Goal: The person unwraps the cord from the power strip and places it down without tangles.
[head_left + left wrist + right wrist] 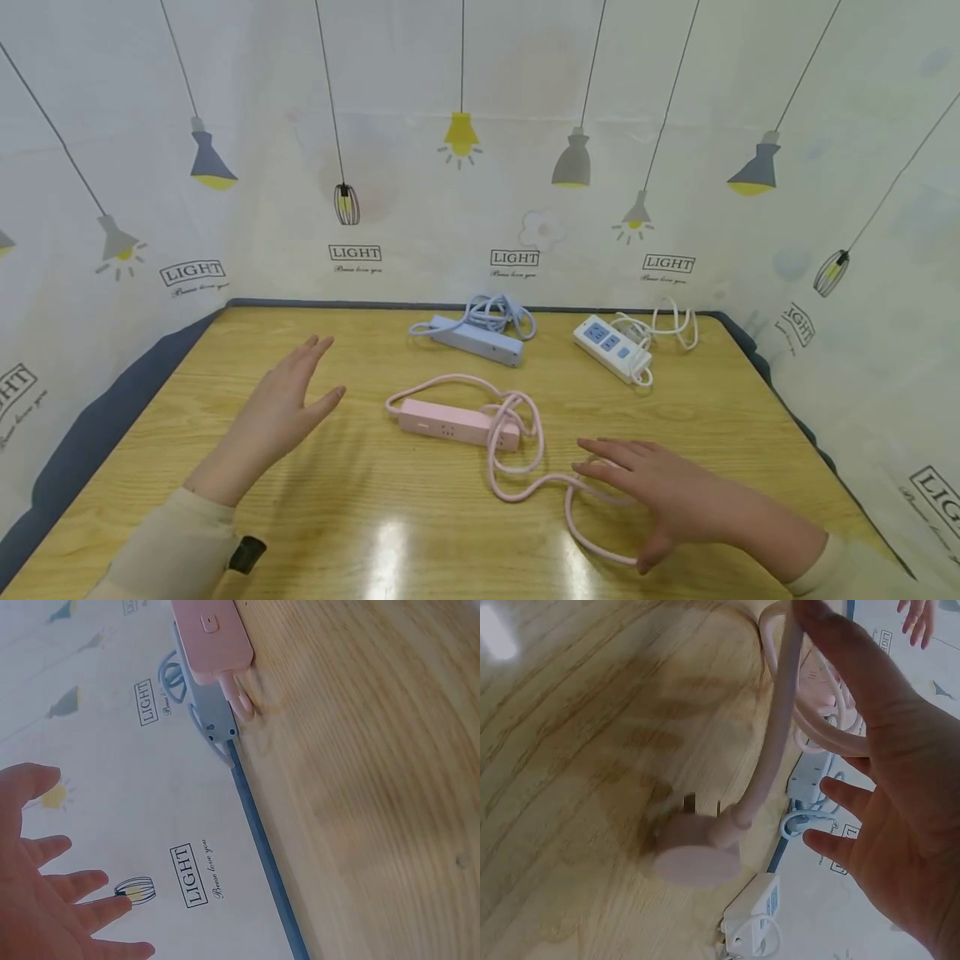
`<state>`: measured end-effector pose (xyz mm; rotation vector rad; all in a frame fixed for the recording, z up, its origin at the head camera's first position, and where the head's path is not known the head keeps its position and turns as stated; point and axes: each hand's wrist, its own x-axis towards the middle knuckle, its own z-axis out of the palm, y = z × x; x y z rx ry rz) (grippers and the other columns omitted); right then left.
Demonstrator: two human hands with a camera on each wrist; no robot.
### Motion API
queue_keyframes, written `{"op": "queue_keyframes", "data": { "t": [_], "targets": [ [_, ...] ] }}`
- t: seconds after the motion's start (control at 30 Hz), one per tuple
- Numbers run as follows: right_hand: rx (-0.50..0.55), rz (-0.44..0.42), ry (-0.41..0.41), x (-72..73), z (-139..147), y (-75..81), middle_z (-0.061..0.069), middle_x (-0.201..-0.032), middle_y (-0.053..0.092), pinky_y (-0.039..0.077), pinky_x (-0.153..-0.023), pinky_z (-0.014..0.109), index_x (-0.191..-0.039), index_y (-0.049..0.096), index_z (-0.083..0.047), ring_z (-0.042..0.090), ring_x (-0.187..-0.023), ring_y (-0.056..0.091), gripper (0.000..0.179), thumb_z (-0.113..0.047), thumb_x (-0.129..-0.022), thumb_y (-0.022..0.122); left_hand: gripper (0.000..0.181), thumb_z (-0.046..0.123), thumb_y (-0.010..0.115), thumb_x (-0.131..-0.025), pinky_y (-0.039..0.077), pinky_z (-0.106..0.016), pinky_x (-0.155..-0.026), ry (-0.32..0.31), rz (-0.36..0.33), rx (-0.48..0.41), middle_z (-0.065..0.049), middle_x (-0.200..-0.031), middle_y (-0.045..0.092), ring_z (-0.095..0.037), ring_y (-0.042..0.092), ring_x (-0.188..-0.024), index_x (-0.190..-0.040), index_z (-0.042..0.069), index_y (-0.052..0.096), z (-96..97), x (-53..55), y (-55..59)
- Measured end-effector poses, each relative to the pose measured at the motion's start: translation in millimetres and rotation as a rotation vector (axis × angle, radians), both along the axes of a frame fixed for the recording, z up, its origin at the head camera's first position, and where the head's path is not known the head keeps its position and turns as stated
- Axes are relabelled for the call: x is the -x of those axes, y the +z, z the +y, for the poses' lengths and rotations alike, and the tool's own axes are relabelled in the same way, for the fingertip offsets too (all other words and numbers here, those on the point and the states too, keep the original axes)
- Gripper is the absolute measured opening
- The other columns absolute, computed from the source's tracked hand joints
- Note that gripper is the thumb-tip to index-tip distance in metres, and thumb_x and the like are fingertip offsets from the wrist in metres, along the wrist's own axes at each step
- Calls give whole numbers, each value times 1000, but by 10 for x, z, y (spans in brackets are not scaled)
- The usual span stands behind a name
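Observation:
A pink power strip (442, 423) lies mid-table, with its looped cord (515, 496) running to the right. Over the right part of that cord, my right hand (686, 496) is spread with its thumb apart from the fingers. The right wrist view has the thumb tip overlapping the cord, and below it hangs the round pink plug (697, 851) with its prongs showing. My left hand (281, 408) is raised left of the power strip, fingers extended and holding nothing. In the left wrist view, the left hand (52, 892) appears palm up with fingers apart.
A blue power strip (476, 339) with its cord coiled behind it lies near the table's back edge. To its right is a white power strip (611, 348) with blue sockets and a white cord (686, 325). Printed curtains (420, 208) enclose the wooden table (322, 517).

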<state>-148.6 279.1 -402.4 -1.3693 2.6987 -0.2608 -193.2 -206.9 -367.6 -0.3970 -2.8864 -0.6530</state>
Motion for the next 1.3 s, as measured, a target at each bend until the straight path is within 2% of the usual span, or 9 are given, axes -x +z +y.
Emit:
{"op": "queue_keyframes", "data": {
  "t": [0.13,0.3,0.43,0.63,0.83,0.97,1.1,1.3],
  "targets": [
    [-58,-10,-37,4,-3,-48,7,-156,28,36,-101,56,-148,40,-19,29,-133,39,114,-43,-51,94,71,27,61,-96,21,-66,-105,1,-20,10,-28,-155,20,-50,24,-137,-152,2,25,-6,-18,-8],
    [-124,-8,-87,71,-4,-171,6,-152,35,34,-103,55,-147,43,-17,28,-130,43,97,-39,-63,87,70,28,60,-96,22,-67,-105,10,-27,6,-28,-154,21,-51,24,-136,-152,2,27,-7,-42,-18],
    [-112,14,-90,192,7,-303,8,-147,42,32,-103,57,-144,47,-12,29,-127,47,86,-42,-72,81,69,27,60,-96,22,-66,-105,15,-33,7,-28,-154,21,-50,24,-137,-151,1,28,3,-58,-22],
    [-78,64,-101,450,37,-435,12,-147,43,27,-101,68,-144,47,-9,35,-129,44,78,-42,-80,77,67,26,61,-96,23,-67,-104,12,-20,1,-30,-152,24,-50,27,-135,-150,-1,30,10,-79,-20],
    [-73,73,-168,715,96,-436,14,-149,40,26,-100,70,-144,46,-8,38,-132,41,76,-38,-82,77,67,27,60,-97,23,-65,-106,13,-30,1,-29,-152,25,-48,26,-136,-150,0,30,26,-45,-36],
    [-60,125,-218,833,136,-428,17,-150,37,28,-100,69,-144,45,-7,38,-132,40,78,-37,-81,78,67,27,60,-97,22,-65,-106,3,-34,1,-29,-152,26,-48,25,-137,-150,0,30,57,-31,-38],
    [-45,149,-259,864,147,-414,18,-152,33,28,-101,68,-146,42,-7,39,-133,38,83,-38,-79,79,66,28,60,-97,24,-65,-105,-3,-17,4,-29,-151,28,-49,28,-135,-149,0,32,81,-32,-30],
    [-15,156,-289,801,126,-349,19,-155,28,27,-102,68,-148,41,-10,40,-136,34,85,-41,-79,80,66,28,61,-96,25,-65,-104,-1,-21,11,-29,-151,27,-49,29,-135,-149,0,32,88,-31,-19]
  ]
}}
